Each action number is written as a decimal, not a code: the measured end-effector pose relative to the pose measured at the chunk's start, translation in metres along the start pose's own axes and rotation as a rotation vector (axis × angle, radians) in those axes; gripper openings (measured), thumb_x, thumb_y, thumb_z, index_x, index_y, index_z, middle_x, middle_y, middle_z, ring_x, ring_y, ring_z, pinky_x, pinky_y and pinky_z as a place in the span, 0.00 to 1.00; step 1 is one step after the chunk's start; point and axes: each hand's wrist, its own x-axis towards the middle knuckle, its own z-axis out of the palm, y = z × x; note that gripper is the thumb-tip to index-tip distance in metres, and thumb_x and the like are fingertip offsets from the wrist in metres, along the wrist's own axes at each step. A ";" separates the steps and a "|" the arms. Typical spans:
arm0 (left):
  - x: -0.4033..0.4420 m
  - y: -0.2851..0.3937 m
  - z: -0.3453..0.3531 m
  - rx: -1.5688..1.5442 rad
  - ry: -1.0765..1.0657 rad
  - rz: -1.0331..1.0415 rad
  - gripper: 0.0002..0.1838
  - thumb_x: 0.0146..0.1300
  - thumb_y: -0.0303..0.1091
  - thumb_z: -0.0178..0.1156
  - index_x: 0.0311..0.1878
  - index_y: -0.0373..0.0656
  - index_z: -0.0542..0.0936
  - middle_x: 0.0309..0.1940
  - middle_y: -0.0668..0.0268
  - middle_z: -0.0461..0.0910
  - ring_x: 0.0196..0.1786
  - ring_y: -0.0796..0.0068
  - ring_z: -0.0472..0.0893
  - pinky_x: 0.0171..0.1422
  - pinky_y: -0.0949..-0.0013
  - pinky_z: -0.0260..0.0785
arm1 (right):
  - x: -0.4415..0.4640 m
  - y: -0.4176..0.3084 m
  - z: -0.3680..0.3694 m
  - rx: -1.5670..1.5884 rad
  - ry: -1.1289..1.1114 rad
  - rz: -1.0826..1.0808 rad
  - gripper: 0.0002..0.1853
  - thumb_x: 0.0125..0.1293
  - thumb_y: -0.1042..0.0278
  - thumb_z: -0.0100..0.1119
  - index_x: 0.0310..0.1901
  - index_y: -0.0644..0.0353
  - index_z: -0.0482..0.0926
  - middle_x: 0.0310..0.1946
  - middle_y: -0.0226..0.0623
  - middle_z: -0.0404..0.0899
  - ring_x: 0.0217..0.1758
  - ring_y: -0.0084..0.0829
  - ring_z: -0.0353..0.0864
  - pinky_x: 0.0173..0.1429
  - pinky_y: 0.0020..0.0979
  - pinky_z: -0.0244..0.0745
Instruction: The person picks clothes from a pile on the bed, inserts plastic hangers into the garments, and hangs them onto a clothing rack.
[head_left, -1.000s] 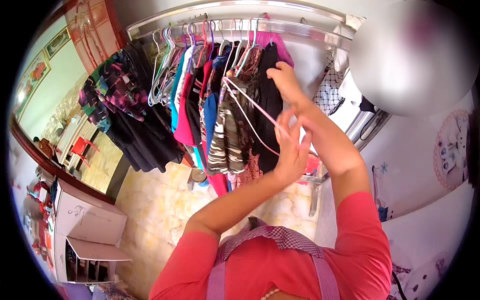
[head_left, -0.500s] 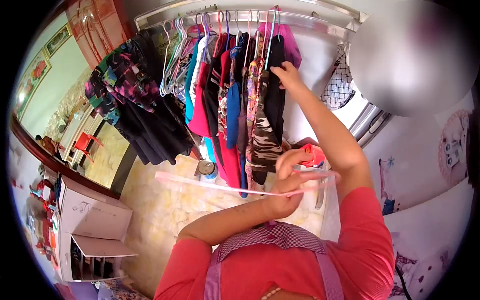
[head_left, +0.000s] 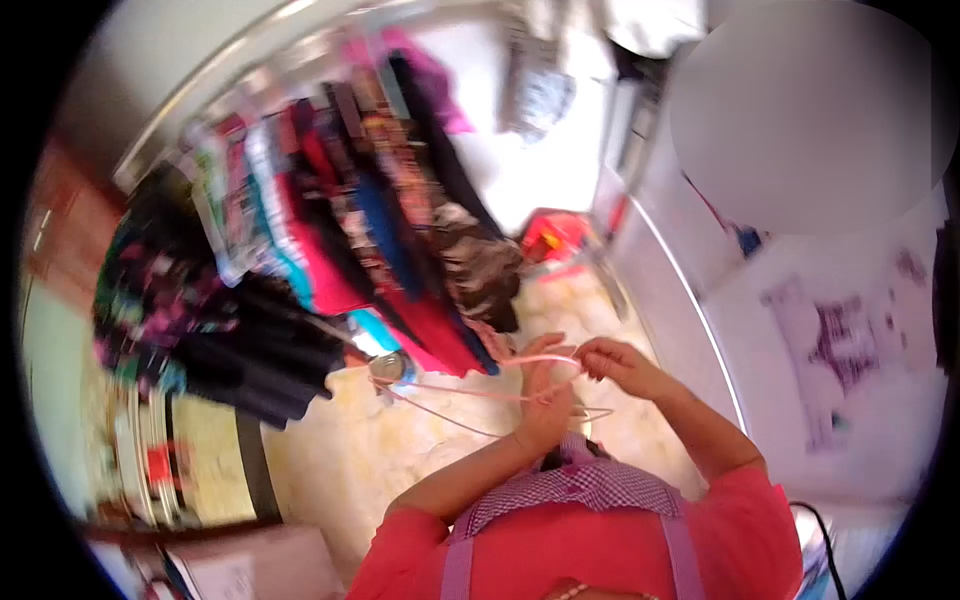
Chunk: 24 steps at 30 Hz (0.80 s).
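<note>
A thin pink clothes hanger (head_left: pixel 460 391) spans the space in front of my chest, its outline smeared by motion. Its wires look doubled, and I cannot tell whether there is a second hanger. My left hand (head_left: pixel 546 400) is wrapped round the hanger near its right part. At the hanger's right end, my right hand (head_left: pixel 622 368) has its fingers bent together on the wire. Beyond both hands hang many clothes, among them a camouflage garment (head_left: pixel 478 262) and a black garment (head_left: pixel 440 140).
A metal clothes rail (head_left: pixel 205 95) runs along the upper left. Dark clothes (head_left: pixel 250 350) hang at its left end. Below the rail stand a tin (head_left: pixel 390 368) and a red bag (head_left: pixel 557 238) on the pale floor (head_left: pixel 330 470). A white panel (head_left: pixel 800 350) with purple prints is at right.
My right hand has left the black garment on the rail and come down to the hanger beside my left hand. The view has turned, putting the rail further left and tilted.
</note>
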 end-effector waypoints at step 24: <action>-0.442 0.187 0.277 -0.700 -1.641 -0.657 0.21 0.70 0.47 0.37 0.40 0.38 0.72 0.34 0.62 0.77 0.37 0.75 0.77 0.44 0.73 0.69 | -0.574 0.131 0.306 0.556 1.504 -0.126 0.11 0.70 0.61 0.43 0.42 0.59 0.72 0.23 0.22 0.63 0.27 0.17 0.61 0.32 0.21 0.61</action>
